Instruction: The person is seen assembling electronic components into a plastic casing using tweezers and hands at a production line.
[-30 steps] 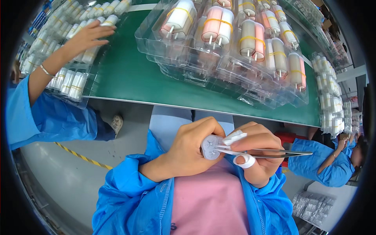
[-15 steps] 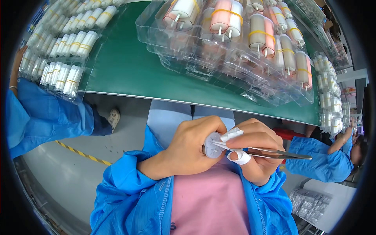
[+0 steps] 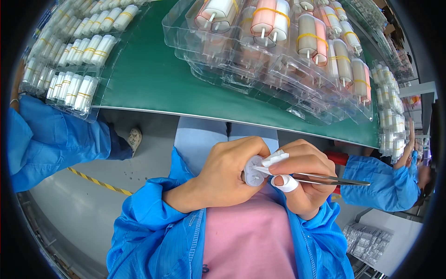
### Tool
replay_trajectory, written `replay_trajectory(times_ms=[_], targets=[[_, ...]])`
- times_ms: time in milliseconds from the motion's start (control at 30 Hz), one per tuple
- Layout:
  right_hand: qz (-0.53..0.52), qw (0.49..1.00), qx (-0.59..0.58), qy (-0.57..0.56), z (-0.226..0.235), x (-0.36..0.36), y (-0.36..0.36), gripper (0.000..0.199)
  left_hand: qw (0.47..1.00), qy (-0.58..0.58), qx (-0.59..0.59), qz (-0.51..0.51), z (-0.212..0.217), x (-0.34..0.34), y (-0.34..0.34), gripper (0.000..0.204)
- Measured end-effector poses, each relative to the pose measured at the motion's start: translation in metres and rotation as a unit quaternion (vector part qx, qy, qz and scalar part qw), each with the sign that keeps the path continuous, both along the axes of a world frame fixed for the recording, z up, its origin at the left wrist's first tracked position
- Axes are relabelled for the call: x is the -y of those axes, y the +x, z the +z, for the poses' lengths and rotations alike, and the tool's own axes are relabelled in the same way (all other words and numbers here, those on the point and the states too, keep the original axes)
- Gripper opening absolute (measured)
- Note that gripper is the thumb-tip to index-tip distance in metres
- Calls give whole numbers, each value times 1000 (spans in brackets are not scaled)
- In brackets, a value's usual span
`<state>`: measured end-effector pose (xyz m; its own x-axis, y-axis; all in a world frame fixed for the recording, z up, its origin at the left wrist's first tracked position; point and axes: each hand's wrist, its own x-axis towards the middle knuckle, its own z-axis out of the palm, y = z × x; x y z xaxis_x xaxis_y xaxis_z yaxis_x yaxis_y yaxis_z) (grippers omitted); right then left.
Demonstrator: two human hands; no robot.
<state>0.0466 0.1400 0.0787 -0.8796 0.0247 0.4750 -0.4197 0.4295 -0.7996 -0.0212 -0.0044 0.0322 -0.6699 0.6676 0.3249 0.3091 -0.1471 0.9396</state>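
In front of my pink shirt, my left hand (image 3: 227, 172) is closed around a small round whitish piece (image 3: 254, 176). Its flat round end faces my right hand, and the rest is hidden in my fist. My right hand (image 3: 304, 179) pinches metal tweezers (image 3: 320, 178), whose tips touch the face of the round piece. White tape wraps the thumb and a finger of this hand. Beyond my hands, clear plastic trays (image 3: 232, 74) are stacked on the green table, with banded pink, white and grey cylinders (image 3: 265, 21) in the top one.
The green table (image 3: 144, 79) ends at a pale edge just beyond my hands. More trays of white banded cylinders (image 3: 83, 95) stand at the left and right. Co-workers in blue coats (image 3: 65, 139) are on both sides. A white surface at lower right bears wrapped goods (image 3: 367, 242).
The face of the round piece has turned slightly, while the tweezer tips stay on it. The co-worker at right has raised an arm and shifted.
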Motion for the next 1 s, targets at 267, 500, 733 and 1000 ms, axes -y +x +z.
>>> replay_trajectory(times_ms=[267,500,733,1000], targets=[[-9,999,-13,-28,-4,0,1,15,1000,-12,21,-5,2,1,0,20],[-8,999,-21,-26,-3,0,1,17,1000,-5,11,-10,3,1,0,19],[-8,1000,-15,-8,-1,1,1,18,1000,-12,-2,-9,2,2,1,21],[-12,1000,-13,6,-2,3,2,18,1000,-14,5,-9,-1,3,1,21]])
